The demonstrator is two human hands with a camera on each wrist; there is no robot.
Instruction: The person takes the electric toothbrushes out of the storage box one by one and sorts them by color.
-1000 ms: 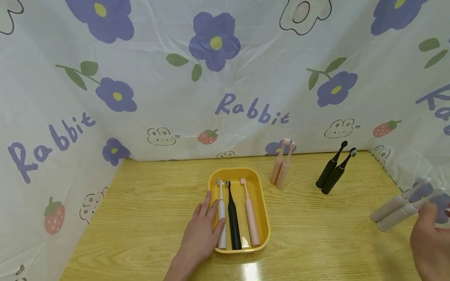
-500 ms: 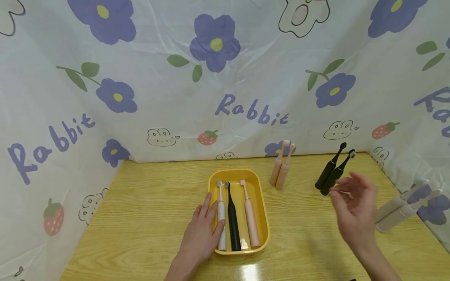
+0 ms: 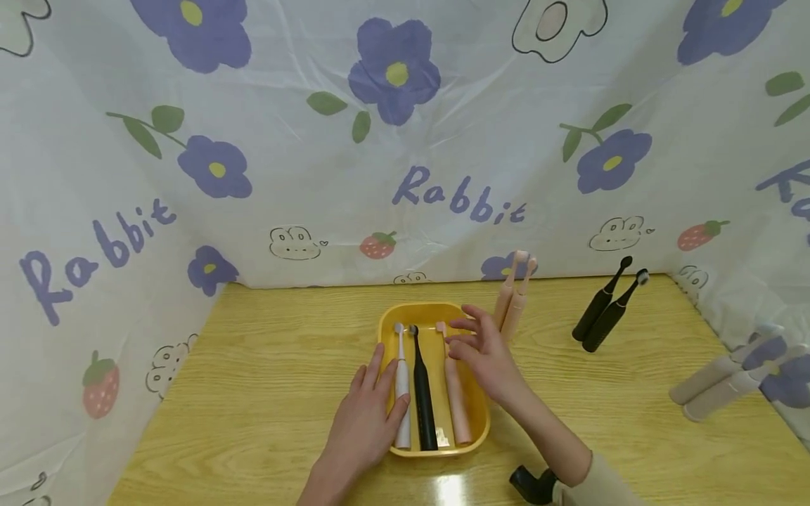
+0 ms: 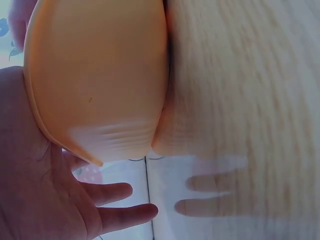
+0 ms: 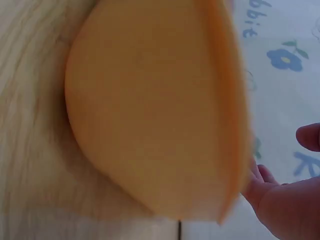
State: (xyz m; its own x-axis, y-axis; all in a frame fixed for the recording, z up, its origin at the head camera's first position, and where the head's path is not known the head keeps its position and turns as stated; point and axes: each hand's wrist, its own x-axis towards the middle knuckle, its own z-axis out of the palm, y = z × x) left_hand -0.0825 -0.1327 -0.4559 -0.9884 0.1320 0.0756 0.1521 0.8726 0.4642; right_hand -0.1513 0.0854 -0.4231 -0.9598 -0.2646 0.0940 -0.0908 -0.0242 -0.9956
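A yellow tray [image 3: 486,425] holds a white electric toothbrush [image 3: 402,383], a black electric toothbrush [image 3: 425,404] and a pink electric toothbrush [image 3: 457,404], side by side with heads toward the back. My left hand [image 3: 361,425] rests along the tray's left rim, fingers spread and thumb over the white toothbrush. In the left wrist view, fingers show below the tray's outer wall [image 4: 100,75]. Above the tray's right side hovers my right hand [image 3: 487,358], its fingers loosely bent with nothing in them. It covers part of the pink toothbrush and the right rim.
Upright pairs of electric toothbrushes stand on the wooden table [image 3: 266,393]: a pink pair [image 3: 515,309] behind the right hand, a black pair [image 3: 607,320], and a pale grey pair [image 3: 721,393] at far right. A patterned cloth [image 3: 304,161] walls the back and sides.
My right hand has moved left from beside the pale grey pair, which it let go of, past the black pair to above the tray. The left hand has stayed at the tray.
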